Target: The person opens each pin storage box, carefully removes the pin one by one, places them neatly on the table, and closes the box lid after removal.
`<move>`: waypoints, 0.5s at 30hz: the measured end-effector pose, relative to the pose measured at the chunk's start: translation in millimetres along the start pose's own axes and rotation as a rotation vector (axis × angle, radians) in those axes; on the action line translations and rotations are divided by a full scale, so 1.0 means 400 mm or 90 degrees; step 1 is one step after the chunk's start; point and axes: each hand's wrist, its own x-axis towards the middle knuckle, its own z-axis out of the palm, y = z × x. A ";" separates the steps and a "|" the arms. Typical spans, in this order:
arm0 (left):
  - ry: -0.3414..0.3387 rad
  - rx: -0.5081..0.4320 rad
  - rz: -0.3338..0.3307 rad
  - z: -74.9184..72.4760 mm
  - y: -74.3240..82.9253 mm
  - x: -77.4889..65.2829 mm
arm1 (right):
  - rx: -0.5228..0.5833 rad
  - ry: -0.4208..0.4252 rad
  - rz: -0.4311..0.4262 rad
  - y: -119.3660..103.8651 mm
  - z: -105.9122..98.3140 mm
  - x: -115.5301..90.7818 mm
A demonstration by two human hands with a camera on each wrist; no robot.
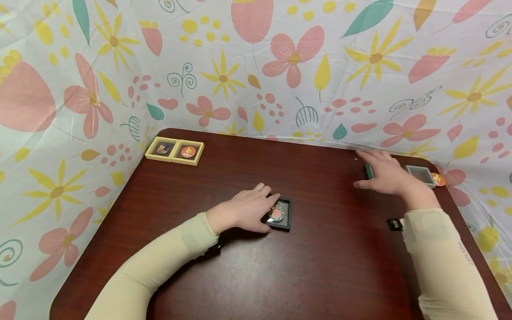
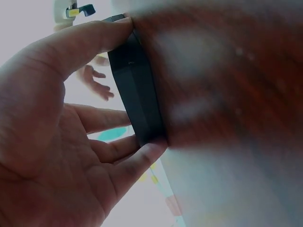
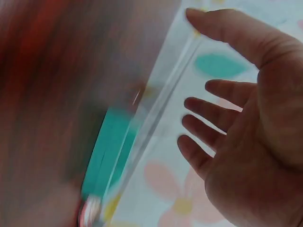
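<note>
Near the middle of the table, my left hand [image 1: 251,209] grips a small black square frame [image 1: 289,218] by its edges. A round badge with a red and green picture [image 1: 277,213] shows inside the frame, partly covered by the fingers. In the left wrist view, the thumb and fingertips press on opposite ends of the black frame's side. My right hand [image 1: 386,174] is spread at the right rear of the table and holds nothing. Beside it lies a green frame [image 3: 108,151], mostly hidden by that hand in the head view.
Two pale yellow frames [image 1: 186,162] with round badges stand side by side at the back left. At the right edge are a grey frame [image 1: 420,168] and an orange round badge [image 1: 438,179]. A patterned cloth [image 1: 256,89] hangs behind the table [image 1: 320,266].
</note>
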 end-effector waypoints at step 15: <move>0.006 0.015 0.002 0.000 -0.001 -0.001 | 0.168 -0.061 -0.141 -0.360 0.118 -0.013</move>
